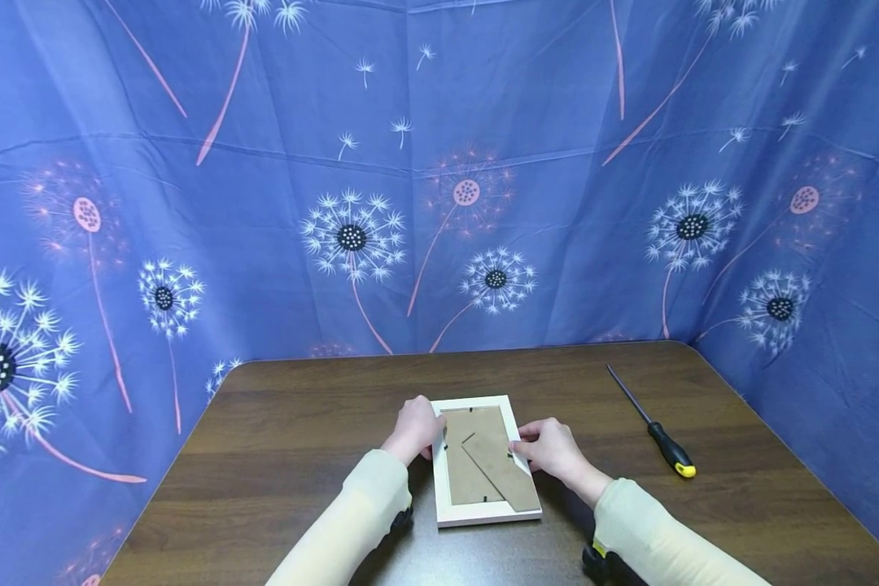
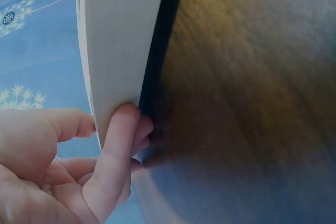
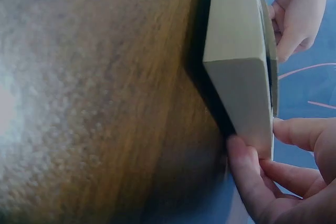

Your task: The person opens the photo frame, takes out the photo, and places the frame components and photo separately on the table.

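Observation:
A white picture frame point(image 1: 472, 513) lies back side up over the table. Its brown backing board point(image 1: 463, 480) is held by small dark tabs, and a brown stand flap point(image 1: 504, 456) spreads across the board and overlaps the lower right rim. At the left edge, my left hand point(image 1: 415, 430) grips the frame; in the left wrist view its fingers point(image 2: 116, 145) press the white side. Opposite, my right hand point(image 1: 553, 448) holds the right edge, with fingers point(image 3: 244, 161) against the side in the right wrist view. The frame's front is hidden underneath.
To the right on the brown wooden table point(image 1: 278, 439) lies a screwdriver point(image 1: 670, 448) with a black and yellow handle, its shaft pointing toward the back. A blue cloth point(image 1: 557, 203) with dandelion prints hangs behind the table and along both sides.

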`<state>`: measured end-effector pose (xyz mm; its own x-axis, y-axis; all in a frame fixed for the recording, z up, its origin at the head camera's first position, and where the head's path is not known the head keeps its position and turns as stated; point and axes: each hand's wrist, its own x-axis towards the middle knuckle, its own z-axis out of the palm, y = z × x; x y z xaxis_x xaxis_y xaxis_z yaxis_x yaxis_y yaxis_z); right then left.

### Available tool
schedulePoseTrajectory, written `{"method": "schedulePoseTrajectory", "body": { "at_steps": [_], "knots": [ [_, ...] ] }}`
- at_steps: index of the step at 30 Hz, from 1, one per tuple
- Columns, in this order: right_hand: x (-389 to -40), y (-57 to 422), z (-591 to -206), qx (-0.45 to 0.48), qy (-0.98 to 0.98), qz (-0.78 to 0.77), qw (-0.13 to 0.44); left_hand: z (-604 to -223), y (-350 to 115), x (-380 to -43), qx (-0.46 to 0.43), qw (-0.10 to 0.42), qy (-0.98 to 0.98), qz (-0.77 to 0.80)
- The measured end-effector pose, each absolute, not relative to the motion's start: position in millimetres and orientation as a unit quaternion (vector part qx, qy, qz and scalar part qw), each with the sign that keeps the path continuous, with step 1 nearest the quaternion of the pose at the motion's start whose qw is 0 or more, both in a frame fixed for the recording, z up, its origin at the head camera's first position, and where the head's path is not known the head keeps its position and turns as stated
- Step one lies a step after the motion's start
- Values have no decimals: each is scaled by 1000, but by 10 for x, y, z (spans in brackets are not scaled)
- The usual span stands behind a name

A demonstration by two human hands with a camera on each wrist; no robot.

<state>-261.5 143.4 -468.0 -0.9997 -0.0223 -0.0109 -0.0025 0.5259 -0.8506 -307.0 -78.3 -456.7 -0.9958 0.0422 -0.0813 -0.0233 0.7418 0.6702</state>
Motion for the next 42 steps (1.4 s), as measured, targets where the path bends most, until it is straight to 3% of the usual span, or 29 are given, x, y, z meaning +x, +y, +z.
{"method": "schedulePoseTrajectory", "body": {
  "at_steps": [32, 42],
  "knots": [
    [-2592, 1503, -4737, -31, 878, -477, 20, -4627, -744, -2967, -8, 33, 942, 335],
    [-2599, 1551, -4722, -40, 867, -496, 36, -4701, -910, -2942, 38, 92, 905, 413]
  ]
}}
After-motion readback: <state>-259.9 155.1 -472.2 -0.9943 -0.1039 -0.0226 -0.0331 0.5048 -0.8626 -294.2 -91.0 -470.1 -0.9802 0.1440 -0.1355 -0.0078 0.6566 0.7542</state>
